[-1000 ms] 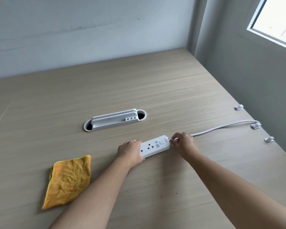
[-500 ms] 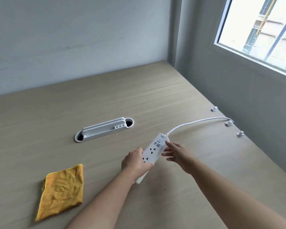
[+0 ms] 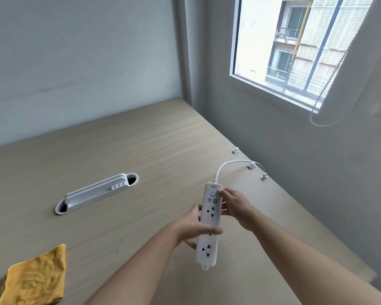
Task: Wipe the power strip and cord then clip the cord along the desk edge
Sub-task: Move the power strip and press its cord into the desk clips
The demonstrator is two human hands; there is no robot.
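Note:
A white power strip [image 3: 209,214] is held up above the wooden desk [image 3: 141,150], sockets facing me, its cord end pointing away. My left hand [image 3: 195,225] grips its middle, thumb across the face. My right hand [image 3: 233,205] touches the strip's right edge near the switch. The white cord [image 3: 228,164] arcs from the strip's far end to a white clip [image 3: 251,165] at the desk's right edge. Two other clips, one [image 3: 235,150] farther and one [image 3: 264,176] nearer, sit on that edge. A yellow cloth [image 3: 34,280] lies crumpled at the lower left.
A white cable grommet cover [image 3: 96,192] is set into the desk left of centre. Small dark crumbs [image 3: 119,245] dot the desk near the cloth. A grey wall and a window border the desk's right side.
The power strip has been lifted off the desk and turned lengthwise toward me. The cord has bent into a tighter arc. My view has tilted up toward the window.

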